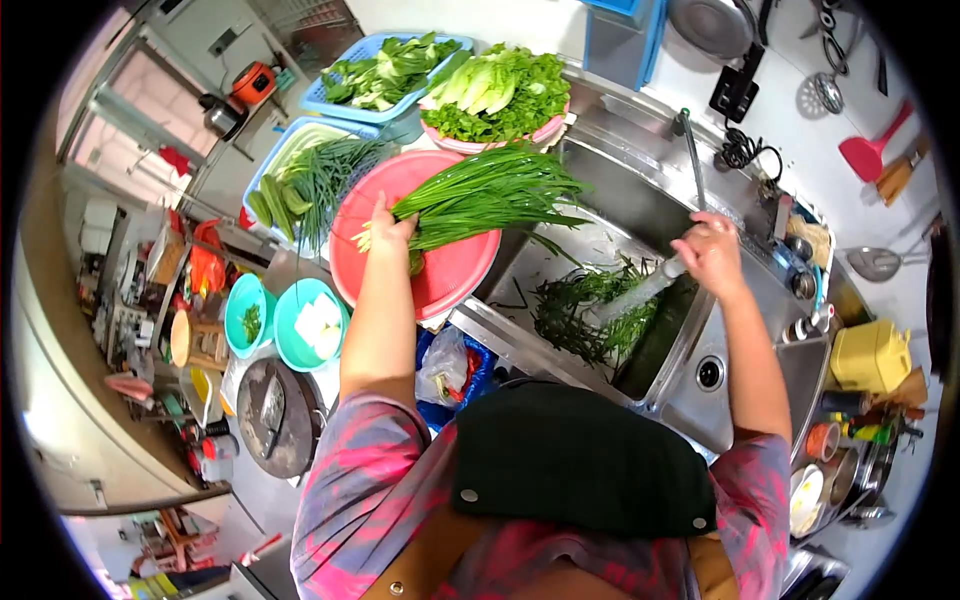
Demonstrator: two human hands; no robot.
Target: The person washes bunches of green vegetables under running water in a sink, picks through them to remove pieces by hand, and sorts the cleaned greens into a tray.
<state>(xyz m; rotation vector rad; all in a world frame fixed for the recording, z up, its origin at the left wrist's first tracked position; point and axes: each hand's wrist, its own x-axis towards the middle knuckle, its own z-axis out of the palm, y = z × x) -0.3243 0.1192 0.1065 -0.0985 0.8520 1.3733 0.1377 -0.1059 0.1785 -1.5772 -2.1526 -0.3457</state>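
My left hand (392, 222) is closed around the pale root ends of a bunch of garlic chives (490, 195). The bunch lies across a red plastic basin (455, 280), its green tips reaching over the sink (625, 195). At the sink's right side my right hand (712, 252) grips the faucet spout (692, 165), the grip partly hidden by the fingers. A stream of water (640, 288) runs from it onto loose dark green leaves (590, 310) in the sink.
Behind the basin stand a blue basket of leafy greens (385, 75) and a colander of lettuce (497, 90). Scallions (335, 180) sit at left. Nearer are two turquoise bowls (287, 340), a chopping board (290, 430) with a cleaver (272, 415), and, far right, a yellow jug (868, 357).
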